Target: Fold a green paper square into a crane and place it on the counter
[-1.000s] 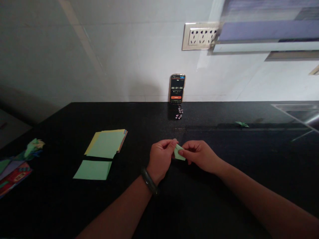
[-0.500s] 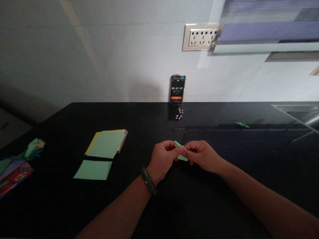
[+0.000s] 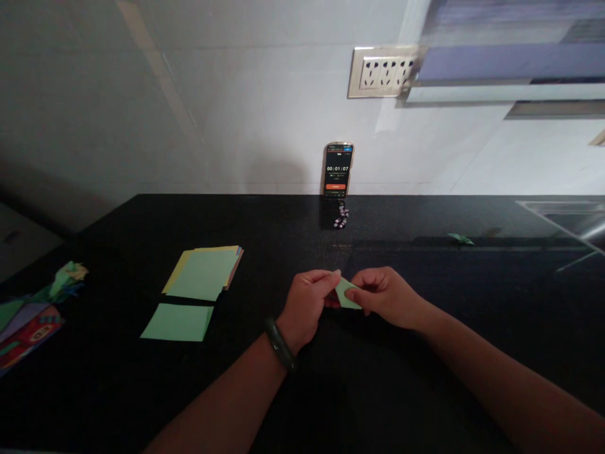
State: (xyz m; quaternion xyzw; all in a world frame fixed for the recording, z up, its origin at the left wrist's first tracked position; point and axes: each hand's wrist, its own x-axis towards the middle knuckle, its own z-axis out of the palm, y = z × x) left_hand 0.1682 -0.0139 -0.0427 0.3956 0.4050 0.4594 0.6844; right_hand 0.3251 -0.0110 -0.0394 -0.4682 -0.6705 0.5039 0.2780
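A small piece of folded green paper (image 3: 348,296) is held between both hands above the black counter. My left hand (image 3: 306,304), with a dark bangle on its wrist, pinches the paper's upper left corner between thumb and fingers. From the other side, my right hand (image 3: 385,296) grips it, the thumb lying across its face. The fingers behind the paper are mostly hidden. To the left lie a stack of coloured paper (image 3: 203,272) with a green sheet on top and a separate folded green sheet (image 3: 177,322) just in front of it.
A phone (image 3: 338,170) showing a timer leans on the wall, its beaded strap (image 3: 341,215) on the counter (image 3: 283,233). At right lies a small green folded-paper piece (image 3: 460,239) near a sink edge (image 3: 562,221). Crumpled paper (image 3: 69,279) and a red packet (image 3: 33,337) sit far left.
My left thumb has shifted up to the paper's top corner. The paper has turned slightly, and more of its face now shows between my hands.
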